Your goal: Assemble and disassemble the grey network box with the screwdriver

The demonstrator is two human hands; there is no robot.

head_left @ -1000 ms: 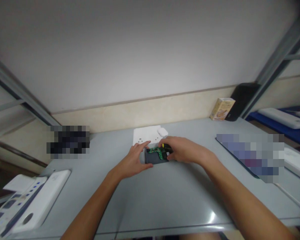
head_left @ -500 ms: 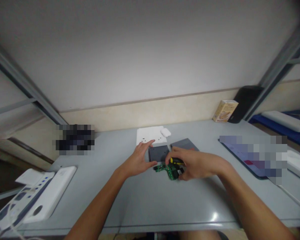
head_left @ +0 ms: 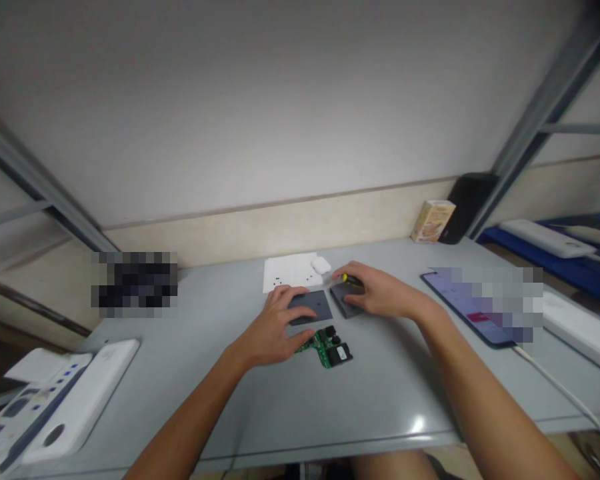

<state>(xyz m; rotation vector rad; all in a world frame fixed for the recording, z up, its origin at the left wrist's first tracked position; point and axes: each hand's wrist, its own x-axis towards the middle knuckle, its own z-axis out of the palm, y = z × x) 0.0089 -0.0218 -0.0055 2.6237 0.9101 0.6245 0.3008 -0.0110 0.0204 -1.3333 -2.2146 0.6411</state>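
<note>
My left hand (head_left: 279,328) rests with spread fingers on a flat dark grey panel (head_left: 322,307). Its thumb reaches the left end of a green circuit board (head_left: 326,348), which lies on the desk with a black part at its right. A black-and-yellow handle, apparently a screwdriver (head_left: 353,281), is tucked in my right hand (head_left: 377,291). That hand is over a second dark grey casing piece (head_left: 345,305), its fingers at the piece's edge; whether they grip it I cannot tell. The screwdriver's tip is hidden.
Behind the panels lies a white sheet (head_left: 285,270) with several tiny dark bits, and a small white object (head_left: 321,265) at its corner. A tablet (head_left: 460,303) with a cable lies right. A carton (head_left: 433,221) stands at the back; a power strip (head_left: 45,393) and white slab (head_left: 93,400) lie left.
My right hand has left the circuit board and moved back to the right-hand casing piece, still holding the screwdriver. The board now lies uncovered. My left hand's fingers have come down over the panel.
</note>
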